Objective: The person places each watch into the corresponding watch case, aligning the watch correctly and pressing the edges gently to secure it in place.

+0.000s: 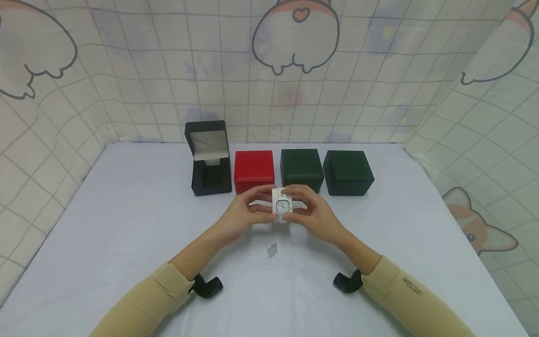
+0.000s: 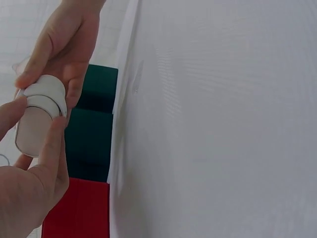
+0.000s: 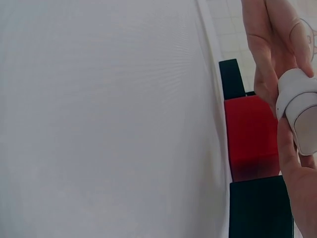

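Note:
A wristwatch (image 1: 282, 206) with a white square dial and white strap is wrapped round a small pale watch cushion (image 2: 33, 133). It is held up between both hands, dial towards the head camera. My left hand (image 1: 241, 215) pinches one side, thumb at the lower edge and fingers at the upper edge. From the other side my right hand (image 1: 316, 213) grips it the same way. The cushion's rounded end shows in both wrist views. Just behind the hands stand a closed red box (image 1: 254, 168) and a closed dark green box (image 1: 301, 164).
A second green box (image 1: 348, 169) is closed at the right of the row. At the left end a black watch box (image 1: 211, 180) stands with its lid up and pale lining showing. A white cloth (image 1: 126, 224) covers the table; a patterned curtain (image 1: 168, 70) hangs behind.

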Demonstrator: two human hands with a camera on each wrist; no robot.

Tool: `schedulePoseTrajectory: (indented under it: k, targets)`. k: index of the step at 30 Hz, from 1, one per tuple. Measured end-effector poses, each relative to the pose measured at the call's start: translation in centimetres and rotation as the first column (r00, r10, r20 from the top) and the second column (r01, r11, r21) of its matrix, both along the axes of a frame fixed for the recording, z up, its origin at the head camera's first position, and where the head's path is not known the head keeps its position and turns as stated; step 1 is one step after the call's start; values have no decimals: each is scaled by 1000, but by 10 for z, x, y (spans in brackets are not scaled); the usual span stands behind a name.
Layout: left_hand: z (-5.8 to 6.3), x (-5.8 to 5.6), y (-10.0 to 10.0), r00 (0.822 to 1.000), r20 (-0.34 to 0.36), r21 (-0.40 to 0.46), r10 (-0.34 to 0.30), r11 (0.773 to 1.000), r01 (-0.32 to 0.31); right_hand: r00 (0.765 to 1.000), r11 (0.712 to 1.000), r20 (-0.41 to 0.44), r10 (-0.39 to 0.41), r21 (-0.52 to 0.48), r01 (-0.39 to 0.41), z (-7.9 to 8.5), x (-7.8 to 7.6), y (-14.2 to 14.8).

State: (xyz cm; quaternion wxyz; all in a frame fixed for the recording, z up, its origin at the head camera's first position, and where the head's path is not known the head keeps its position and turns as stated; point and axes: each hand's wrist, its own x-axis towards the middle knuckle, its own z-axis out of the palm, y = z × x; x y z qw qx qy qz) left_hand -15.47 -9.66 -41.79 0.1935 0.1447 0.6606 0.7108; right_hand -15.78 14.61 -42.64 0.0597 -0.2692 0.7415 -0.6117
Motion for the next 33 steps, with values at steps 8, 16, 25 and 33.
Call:
schedulePoseTrajectory:
  k: [8,16,25,33]
  targets:
    - [2,2,0,1000,-7,-11,22,1000,-22,1000,1000,9,-4,-4,4,-2,-2,-1]
    - [3,3,0,1000,-17,-8,26,1000,-27,1000,999,15,-24,35,24,-2,-2,-2]
    - [0,0,-3,999,-38,-20,15,1000,-16,999,999,41,-32,43,31,-1,-3,-4]
    - [4,1,-6,993,-120,-151,-4,988,-14,998,1000,56,-23,18,22,-2,-3,-6]
